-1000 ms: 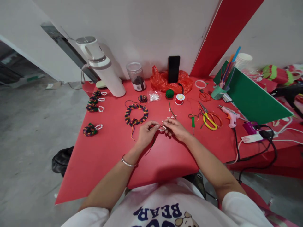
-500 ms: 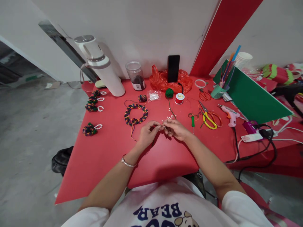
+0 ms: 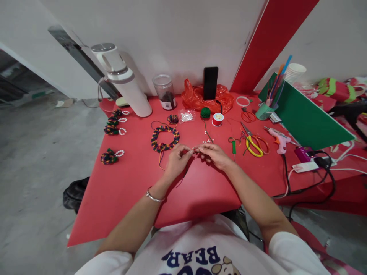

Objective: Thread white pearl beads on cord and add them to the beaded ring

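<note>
Over the middle of the red table my left hand [image 3: 177, 160] and my right hand [image 3: 214, 155] meet fingertip to fingertip, both pinched. Between them is a thin thread with what look like tiny pale beads [image 3: 194, 150]; finer detail is too small to make out. A dark loose thread end [image 3: 181, 181] hangs below my left hand. Just beyond the fingers lie small loose white beads [image 3: 207, 141] and a green yarn ball [image 3: 205, 112] with its strand trailing toward me. Left of my left hand rests a braided multicoloured yarn ring [image 3: 155, 134] with loose ends.
Behind stand a white flask [image 3: 133, 95], a clear jar [image 3: 164, 93], a phone [image 3: 210, 83] and a red thread spool [image 3: 217, 120]. To the right lie yellow-handled scissors [image 3: 254, 147], a glue gun [image 3: 278, 139] and cables. Several yarn pieces with bead loops [image 3: 109, 157] line the left.
My fingertips have shifted slightly, and my left hand has turned a little. The dark thread end now shows more clearly below it. Objects on the table have stayed in place.
</note>
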The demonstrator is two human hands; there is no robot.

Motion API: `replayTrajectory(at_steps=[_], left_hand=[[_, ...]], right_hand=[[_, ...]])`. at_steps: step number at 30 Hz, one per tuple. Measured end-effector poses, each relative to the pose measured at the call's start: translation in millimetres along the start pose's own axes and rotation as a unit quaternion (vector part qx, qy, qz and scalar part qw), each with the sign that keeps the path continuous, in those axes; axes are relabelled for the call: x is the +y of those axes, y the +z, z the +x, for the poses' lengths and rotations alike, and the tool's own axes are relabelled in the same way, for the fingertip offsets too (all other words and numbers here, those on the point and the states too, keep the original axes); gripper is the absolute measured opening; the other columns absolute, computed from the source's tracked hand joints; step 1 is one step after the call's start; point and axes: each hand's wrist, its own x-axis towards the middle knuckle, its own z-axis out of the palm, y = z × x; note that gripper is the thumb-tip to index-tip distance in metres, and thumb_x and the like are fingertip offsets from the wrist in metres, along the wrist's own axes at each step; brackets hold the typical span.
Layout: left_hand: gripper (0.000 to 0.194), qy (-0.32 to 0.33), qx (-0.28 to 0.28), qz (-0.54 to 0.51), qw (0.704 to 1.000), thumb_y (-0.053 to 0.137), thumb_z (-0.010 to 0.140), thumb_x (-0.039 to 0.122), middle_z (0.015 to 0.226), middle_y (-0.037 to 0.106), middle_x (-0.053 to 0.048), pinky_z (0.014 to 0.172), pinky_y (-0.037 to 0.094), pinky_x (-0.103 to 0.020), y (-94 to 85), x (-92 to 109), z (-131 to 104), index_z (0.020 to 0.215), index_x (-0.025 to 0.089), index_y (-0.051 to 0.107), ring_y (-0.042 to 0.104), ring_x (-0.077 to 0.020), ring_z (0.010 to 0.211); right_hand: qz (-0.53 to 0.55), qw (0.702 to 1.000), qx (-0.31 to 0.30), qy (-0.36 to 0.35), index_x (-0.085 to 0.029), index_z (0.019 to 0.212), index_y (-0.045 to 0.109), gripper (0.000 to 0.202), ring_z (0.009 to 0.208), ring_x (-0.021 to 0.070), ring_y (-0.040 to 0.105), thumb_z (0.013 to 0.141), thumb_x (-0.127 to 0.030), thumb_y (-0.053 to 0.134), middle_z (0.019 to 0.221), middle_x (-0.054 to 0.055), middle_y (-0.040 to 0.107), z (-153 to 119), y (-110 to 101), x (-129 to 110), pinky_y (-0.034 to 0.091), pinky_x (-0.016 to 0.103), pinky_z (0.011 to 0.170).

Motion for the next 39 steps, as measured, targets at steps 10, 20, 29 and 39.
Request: replayTrajectory(at_steps=[10,20,29,39], left_hand=[[0.016,-0.062,-0.098,-0.098,0.988,0.071,0.080,0.031,0.085,0.077,-0.007,0.077,0.054,-0.031,5.8,1.8,-5.7,0.087,0.018,0.078,0.069,-0.0185,0.078],[0.014,-0.050,-0.055,-0.065,0.995,0.068,0.082,0.031,0.080,0.076,-0.004,0.071,0.054,-0.028,5.7,4.5,-7.6,0.082,0.019,0.076,0.068,-0.0162,0.072],[0.032,-0.142,-0.075,-0.145,0.976,0.069,0.084,0.049,0.062,0.067,0.001,0.037,0.039,-0.022,5.7,5.4,-5.9,0.080,0.019,0.058,0.046,-0.0080,0.036],[0.046,-0.178,-0.105,-0.198,0.958,0.073,0.079,0.062,0.047,0.060,0.005,0.035,0.024,-0.019,8.5,7.2,-5.6,0.084,0.021,0.054,0.040,-0.0076,0.031]], right_hand=[[0.015,1.000,0.016,0.008,-0.019,0.085,0.073,0.040,0.051,0.0071,0.040,0.067,-0.052,0.086,0.060,-0.004,0.054,3.2,2.9,6.1,0.023,0.021,0.044],[-0.190,0.968,0.006,-0.164,-0.021,0.080,0.076,0.023,0.082,0.0159,0.062,0.089,-0.041,0.069,0.082,0.002,0.070,5.4,0.7,13.8,0.048,0.032,0.082],[-0.313,0.916,0.010,-0.250,-0.023,0.086,0.081,0.019,0.091,0.0174,0.066,0.096,-0.024,0.065,0.092,0.004,0.070,5.0,-0.3,20.6,0.051,0.033,0.087],[-0.359,0.892,0.022,-0.275,-0.025,0.085,0.081,0.015,0.090,0.0159,0.064,0.093,-0.020,0.070,0.094,0.003,0.069,6.6,2.1,26.9,0.049,0.030,0.085]])
